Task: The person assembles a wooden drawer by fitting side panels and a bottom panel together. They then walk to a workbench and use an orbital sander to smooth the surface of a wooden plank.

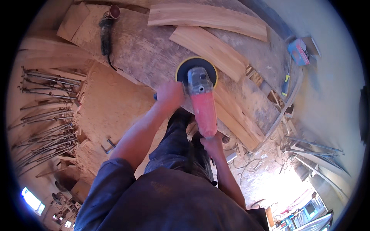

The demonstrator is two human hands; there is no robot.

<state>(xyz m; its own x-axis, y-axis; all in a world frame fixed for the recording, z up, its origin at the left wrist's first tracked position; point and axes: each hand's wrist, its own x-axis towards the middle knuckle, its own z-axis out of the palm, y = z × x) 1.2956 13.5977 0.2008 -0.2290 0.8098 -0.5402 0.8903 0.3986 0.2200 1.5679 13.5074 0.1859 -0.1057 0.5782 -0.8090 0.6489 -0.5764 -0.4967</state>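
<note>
A red and grey rotary sander [204,111] with a round, yellow-edged black pad hangs in front of me. My left hand [171,94] is closed around its side handle, whose dark end pokes out past the fist. At the rear of the red body, my right hand [213,144] grips the sander, its fingers partly hidden. A pale wooden board [239,119] lies on the dusty worktable [154,50], running out from behind the tool. I cannot tell whether the pad touches the board.
A curved board [208,18] and a shorter board [212,50] lie farther back. A corded angle grinder [106,34] sits at the far left. Near the right edge are a yellow-handled tool [286,84] and a small box [298,52]. Several bar clamps [50,115] line the left wall.
</note>
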